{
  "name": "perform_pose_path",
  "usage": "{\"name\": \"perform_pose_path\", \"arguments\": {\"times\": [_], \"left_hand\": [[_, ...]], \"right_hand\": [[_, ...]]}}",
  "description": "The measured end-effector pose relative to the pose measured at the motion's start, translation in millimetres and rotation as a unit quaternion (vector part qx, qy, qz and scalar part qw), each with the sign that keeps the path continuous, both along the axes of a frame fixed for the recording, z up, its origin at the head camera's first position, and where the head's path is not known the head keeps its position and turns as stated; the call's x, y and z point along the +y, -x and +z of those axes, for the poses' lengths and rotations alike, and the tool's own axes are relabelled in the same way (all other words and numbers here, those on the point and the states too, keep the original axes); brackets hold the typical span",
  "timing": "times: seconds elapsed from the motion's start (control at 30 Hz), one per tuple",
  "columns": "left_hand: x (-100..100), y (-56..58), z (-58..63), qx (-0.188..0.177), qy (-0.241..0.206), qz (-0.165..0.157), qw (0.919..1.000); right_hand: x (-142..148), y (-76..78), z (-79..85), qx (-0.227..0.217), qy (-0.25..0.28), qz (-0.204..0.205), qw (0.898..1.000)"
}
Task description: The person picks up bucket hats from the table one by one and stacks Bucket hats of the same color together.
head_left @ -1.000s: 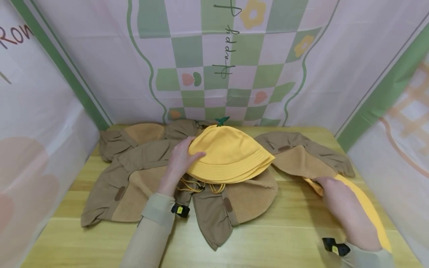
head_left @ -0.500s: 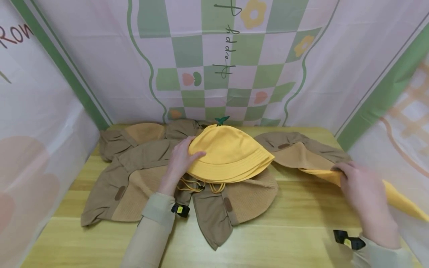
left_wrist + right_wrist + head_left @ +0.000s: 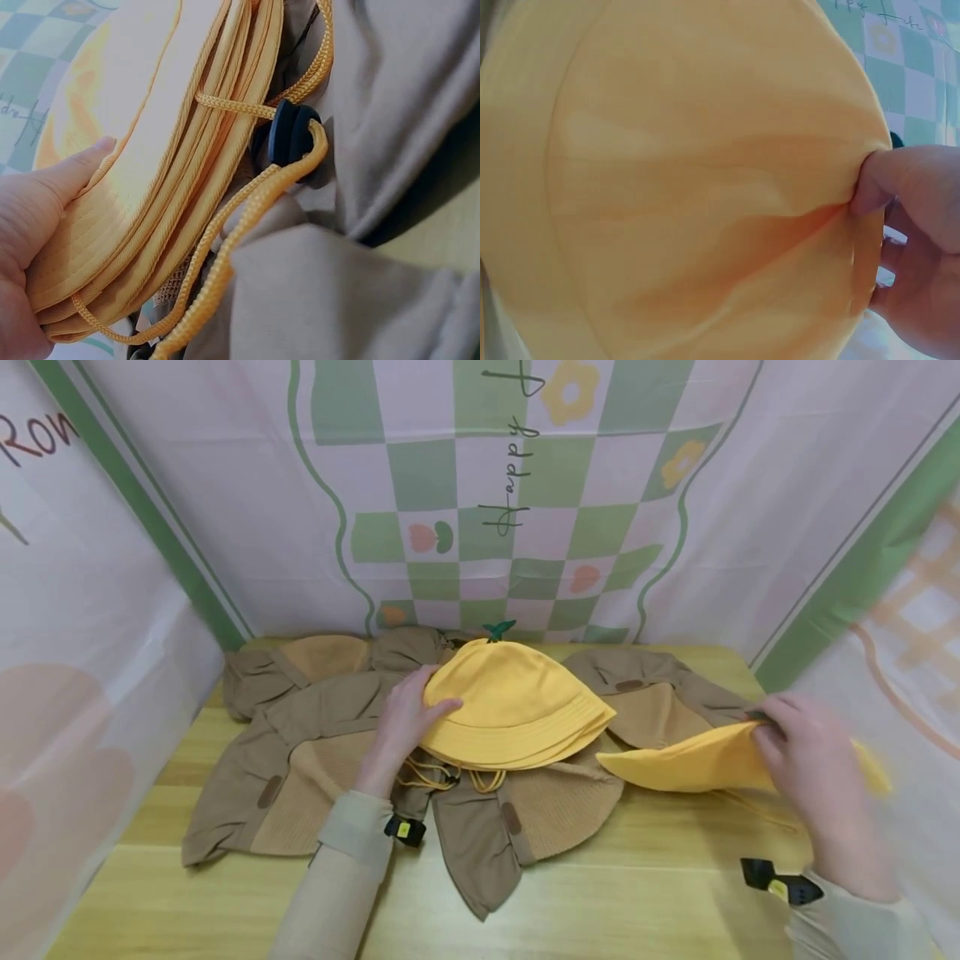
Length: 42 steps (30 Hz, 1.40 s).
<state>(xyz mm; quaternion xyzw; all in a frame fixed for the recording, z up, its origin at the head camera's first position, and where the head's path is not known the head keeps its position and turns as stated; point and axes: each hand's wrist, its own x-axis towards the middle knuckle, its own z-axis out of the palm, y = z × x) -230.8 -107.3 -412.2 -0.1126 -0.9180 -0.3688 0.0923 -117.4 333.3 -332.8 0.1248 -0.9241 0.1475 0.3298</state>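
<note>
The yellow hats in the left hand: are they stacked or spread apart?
Stacked: the left wrist view shows several yellow brims layered closely, with the left hand gripping them.

The right hand [image 3: 922,232] pinches the crown of a yellow hat [image 3: 705,135], and creases fan out from its grip. The hat fills most of the view, with a curved seam and the brim [image 3: 514,142] toward the left. Beyond, at upper right, a checked cloth [image 3: 919,82] bears lettering and a flower.

Soft light shines off the worktop [image 3: 600,906], the right fingers [image 3: 783,714] are blurred, and glare bleaches the left wrist view's hats [image 3: 146,142].
</note>
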Motion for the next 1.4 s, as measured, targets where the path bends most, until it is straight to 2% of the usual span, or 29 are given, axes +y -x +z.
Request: {"name": "perform_pose_path", "arguments": {"times": [0.27,0.6,0.83,1.07,1.17,1.4], "left_hand": [[-0.1,0.2,1.1,0.004,0.006,-0.003,1.0000],[-0.2,-1.1,2.1,0.009,0.000,-0.009,0.9999],[-0.1,-2.6,5.0,0.004,-0.002,-0.005,1.0000],[0.7,-2.9,7.0,0.007,0.006,-0.010,0.9999],[0.7,-2.9,7.0,0.006,0.005,-0.012,0.9999],[-0.5,-3.7,7.3,-0.009,0.003,-0.021,0.9997]], "right_hand": [[-9.7,11.0,4.1,-0.015,0.018,0.049,0.999],[-37.5,17.8,20.6,0.004,0.039,0.089,0.995],[-65.2,30.8,25.1,-0.015,0.070,0.171,0.983],[-83.0,45.7,25.3,-0.022,0.072,0.228,0.971],[-89.8,51.1,27.2,-0.023,0.069,0.241,0.968],[-107.7,62.2,31.8,-0.029,0.056,0.244,0.968]]}}
